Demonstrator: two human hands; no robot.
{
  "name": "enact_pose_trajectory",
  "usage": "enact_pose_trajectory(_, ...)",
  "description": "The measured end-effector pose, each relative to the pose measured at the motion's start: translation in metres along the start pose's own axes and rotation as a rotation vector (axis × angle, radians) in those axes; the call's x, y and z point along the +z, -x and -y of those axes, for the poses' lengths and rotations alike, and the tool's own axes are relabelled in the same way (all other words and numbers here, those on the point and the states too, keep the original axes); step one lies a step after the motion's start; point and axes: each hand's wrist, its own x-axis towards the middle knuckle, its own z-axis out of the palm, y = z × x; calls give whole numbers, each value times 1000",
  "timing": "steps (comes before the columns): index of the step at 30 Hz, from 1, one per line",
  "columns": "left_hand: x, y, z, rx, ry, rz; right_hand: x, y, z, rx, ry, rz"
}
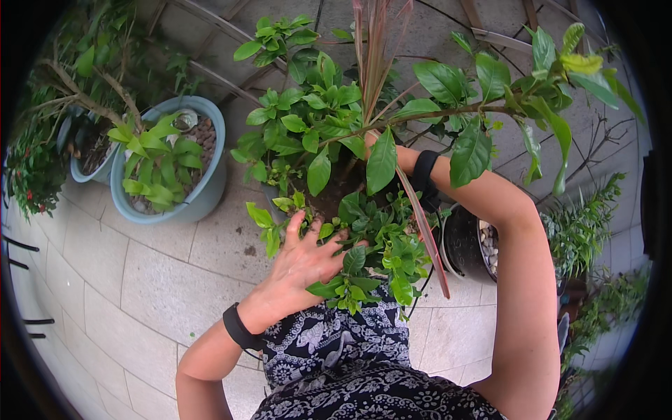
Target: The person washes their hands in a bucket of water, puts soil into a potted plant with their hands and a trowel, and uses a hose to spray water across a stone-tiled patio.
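Note:
My left hand (310, 262) rests at the near side of a leafy potted shrub (320, 110), fingers spread among its low leaves. Dark soil clings to the fingertips, and I see nothing held in them. My right hand (374, 144) reaches in from the right over the pot. Leaves cover most of it, so its fingers and anything in them are hidden. Between the hands lies brown soil (333, 197), and a bit of the grey pot rim (271, 197) shows at the left. A long leafy branch (446, 111) crosses above my right wrist, near upright reddish strap leaves (374, 63).
To the left stands a light-blue pot (210, 197) with pebbles and a bright green plant (157, 163). A black pot (464, 244) of pale stones sits beside my right forearm. Wooden trellis bars (220, 21) lie beyond. Soil crumbs dot the paving tiles (178, 273).

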Motion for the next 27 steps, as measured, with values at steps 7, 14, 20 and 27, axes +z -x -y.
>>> enact_pose_trajectory(7,8,2,0,4,44,-60,13,3,-29,34,22,-8)
enact_pose_trajectory(14,18,2,5,13,-44,-153,11,4,-23,69,21,34)
enact_pose_trajectory(20,17,5,4,-5,-41,-129,1,9,-12,144,-52,65)
enact_pose_trajectory(27,11,4,1,26,20,-111,-23,58,5,297,35,133)
